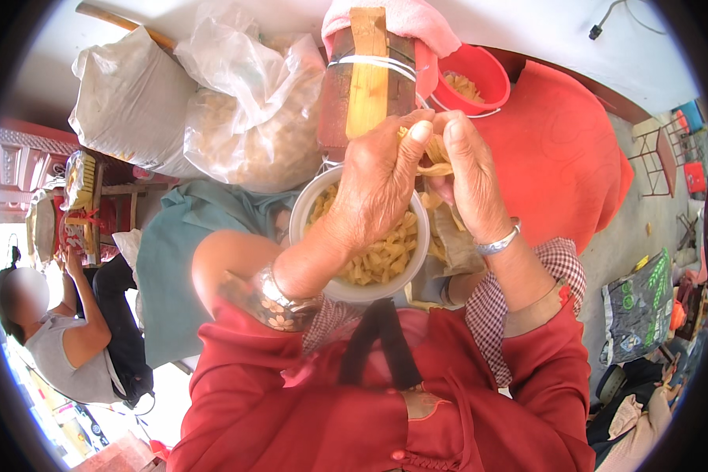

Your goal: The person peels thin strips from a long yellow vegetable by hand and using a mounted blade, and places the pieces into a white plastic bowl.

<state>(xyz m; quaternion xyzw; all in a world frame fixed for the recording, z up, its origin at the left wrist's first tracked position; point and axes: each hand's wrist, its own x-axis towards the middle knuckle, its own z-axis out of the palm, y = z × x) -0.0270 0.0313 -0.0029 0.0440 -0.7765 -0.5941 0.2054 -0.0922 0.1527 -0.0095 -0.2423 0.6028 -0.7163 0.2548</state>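
Note:
Both of my hands are raised close together above the right rim of a white bucket [300, 221]. My left hand [371, 171] has its thumb and fingers pinched on a pale yellow, strip-like piece [433, 156]. My right hand [466, 171] grips the same piece from the other side, thumb up. Small folded yellow pieces [383, 253] fill much of the bucket, partly hidden under my left forearm. Behind my hands, a wooden block [367, 88] is tied with white cord onto a dark reddish wooden piece [337, 112]. What my fingertips do inside the grip is partly hidden.
A clear plastic bag [242, 130] of pale pieces and a white woven sack [133, 100] stand at the upper left. A red bucket [495, 76] holds more yellow pieces, beside a red cloth [554, 153]. One person [76, 348] sits at the far left; another [637, 425] is at the lower right.

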